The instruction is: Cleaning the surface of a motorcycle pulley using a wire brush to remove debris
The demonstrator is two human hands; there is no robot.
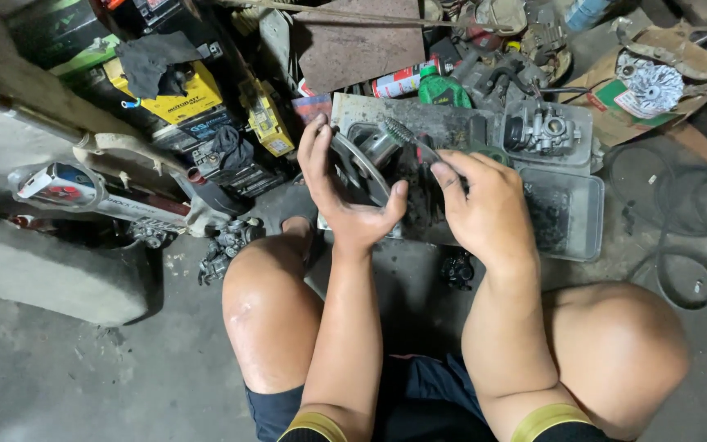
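My left hand (339, 184) grips a round, shiny metal pulley disc (367, 160) by its rim, tilted on edge over a grimy tray. My right hand (484, 209) holds a brush by its handle; the brush's bristle head (398, 131) rests against the disc's hub. Both hands are dark with grease. The metal tray (578, 214) lies on the floor in front of my knees, and a silver carburettor (546, 129) sits at its far right corner.
Yellow and black batteries (182, 102) are stacked at the back left, with a black rag on top. A spray can (398, 80) and green bottle lie behind the tray. Rubber belts (681, 237) lie on the floor to the right, a small engine part (227, 245) by my left knee.
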